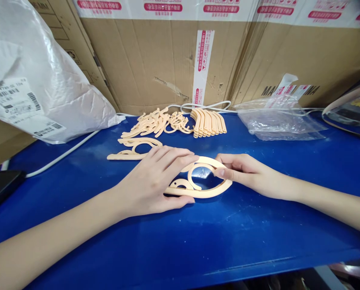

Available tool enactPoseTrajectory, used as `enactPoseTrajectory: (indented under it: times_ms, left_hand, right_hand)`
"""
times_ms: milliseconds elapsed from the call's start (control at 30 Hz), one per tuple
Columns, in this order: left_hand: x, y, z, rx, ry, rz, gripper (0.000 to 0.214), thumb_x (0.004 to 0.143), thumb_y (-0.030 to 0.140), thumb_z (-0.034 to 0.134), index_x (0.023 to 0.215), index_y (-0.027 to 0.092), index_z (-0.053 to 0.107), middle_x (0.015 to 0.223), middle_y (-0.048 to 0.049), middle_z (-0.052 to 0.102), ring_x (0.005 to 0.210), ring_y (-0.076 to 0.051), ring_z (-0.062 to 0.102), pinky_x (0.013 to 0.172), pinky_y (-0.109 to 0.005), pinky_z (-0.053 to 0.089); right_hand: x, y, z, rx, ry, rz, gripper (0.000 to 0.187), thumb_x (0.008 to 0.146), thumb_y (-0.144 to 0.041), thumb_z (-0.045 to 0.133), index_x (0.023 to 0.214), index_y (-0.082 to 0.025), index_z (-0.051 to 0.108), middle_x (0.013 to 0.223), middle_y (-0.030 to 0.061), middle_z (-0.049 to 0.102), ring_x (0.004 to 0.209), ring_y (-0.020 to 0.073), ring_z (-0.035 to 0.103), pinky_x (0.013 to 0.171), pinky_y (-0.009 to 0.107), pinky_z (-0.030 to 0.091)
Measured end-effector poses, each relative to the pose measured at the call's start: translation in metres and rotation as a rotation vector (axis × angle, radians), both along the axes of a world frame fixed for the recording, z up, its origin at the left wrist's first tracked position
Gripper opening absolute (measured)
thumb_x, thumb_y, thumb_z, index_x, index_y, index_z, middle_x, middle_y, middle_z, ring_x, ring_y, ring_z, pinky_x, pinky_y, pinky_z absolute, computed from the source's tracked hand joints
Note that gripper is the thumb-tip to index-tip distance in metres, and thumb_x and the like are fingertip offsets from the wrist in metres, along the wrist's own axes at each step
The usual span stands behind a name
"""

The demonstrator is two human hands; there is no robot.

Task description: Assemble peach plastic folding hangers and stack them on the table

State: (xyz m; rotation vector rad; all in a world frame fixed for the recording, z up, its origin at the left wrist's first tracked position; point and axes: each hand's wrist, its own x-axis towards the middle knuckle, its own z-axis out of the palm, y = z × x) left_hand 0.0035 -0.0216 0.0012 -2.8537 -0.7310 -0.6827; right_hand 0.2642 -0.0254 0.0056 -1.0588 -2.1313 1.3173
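Left hand (155,181) covers peach plastic piece (210,193); tape (203,64) print illegible.

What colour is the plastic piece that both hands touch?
The piece is pale peach; the head view shows it.

Only "MA" reads on the cardboard box (318,56); tape print illegible

Lighting is bright and even, from overhead. My left hand (151,183) and right hand (249,175) cast only thin, soft shadows on the bench (198,241). Pale glare streaks its blue surface. Centre is sharp; edges bow and smear.
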Motion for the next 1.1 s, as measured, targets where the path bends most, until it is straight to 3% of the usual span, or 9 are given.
enactPoseTrajectory:
  times_ms: [233,400,500,600,800,933,1100]
  left_hand:
    - [-0.001,0.0,0.0,0.039,0.014,-0.001,0.059,0.086,0.048,0.062,0.13,0.014,0.044,0.129,-0.0131,0.056,0.117,-0.026,0.052,0.099,-0.041,0.04]
    - [0.001,-0.003,0.003,0.114,0.029,0.012,0.052,0.089,0.039,0.06,0.129,0.01,0.044,0.13,-0.0139,0.056,0.12,-0.025,0.051,0.105,-0.039,0.04]
    - [-0.001,-0.003,0.013,0.151,0.045,0.049,0.049,0.09,0.035,0.058,0.129,0.009,0.044,0.129,-0.0146,0.057,0.122,-0.025,0.051,0.106,-0.038,0.04]
    - [-0.01,0.003,0.032,0.133,0.034,0.138,0.054,0.089,0.04,0.057,0.132,0.01,0.042,0.127,-0.0144,0.057,0.119,-0.026,0.053,0.1,-0.039,0.045]
    - [-0.043,0.024,0.065,-0.081,0.071,0.335,0.068,0.078,0.059,0.058,0.132,0.02,0.047,0.117,-0.0041,0.063,0.098,-0.023,0.064,0.082,-0.033,0.051]
    - [-0.063,0.038,0.065,-0.237,0.133,0.549,0.079,0.065,0.07,0.057,0.13,0.023,0.051,0.115,-0.0019,0.066,0.092,-0.023,0.066,0.074,-0.031,0.051]
    - [-0.079,0.046,0.057,-0.392,0.186,0.592,0.079,0.069,0.065,0.056,0.134,0.02,0.045,0.118,-0.0027,0.065,0.099,-0.023,0.064,0.083,-0.031,0.05]
  right_hand:
    - [0.0,-0.001,0.0,-0.026,0.02,-0.001,0.023,0.094,-0.039,0.052,0.083,-0.019,0.053,0.071,-0.0049,0.04,0.063,0.0098,0.034,0.055,0.024,0.029]
    - [-0.002,-0.001,0.0,-0.011,0.048,-0.046,0.028,0.094,-0.043,0.052,0.084,-0.018,0.057,0.072,-0.0037,0.044,0.064,0.0096,0.037,0.057,0.025,0.031]
    - [-0.002,0.003,-0.001,0.035,0.115,-0.126,0.037,0.099,-0.047,0.04,0.089,-0.018,0.059,0.067,-0.004,0.044,0.059,0.0095,0.037,0.056,0.025,0.031]
    - [0.001,0.009,-0.003,0.083,0.144,-0.196,0.043,0.101,-0.049,0.03,0.097,-0.018,0.06,0.059,-0.0051,0.042,0.054,0.0102,0.036,0.052,0.025,0.03]
    - [0.005,0.014,-0.005,0.329,-0.077,-0.185,0.028,0.096,-0.043,0.049,0.098,-0.02,0.063,0.081,0.0004,0.06,0.074,0.0137,0.054,0.067,0.028,0.041]
    - [0.002,0.011,-0.005,0.595,-0.219,-0.039,0.019,0.095,-0.033,0.052,0.101,-0.02,0.063,0.104,0.005,0.061,0.098,0.0176,0.055,0.088,0.033,0.043]
    - [0.002,0.009,-0.006,0.708,-0.323,0.045,0.02,0.095,-0.031,0.05,0.105,-0.019,0.062,0.113,0.009,0.058,0.106,0.0209,0.053,0.093,0.037,0.043]
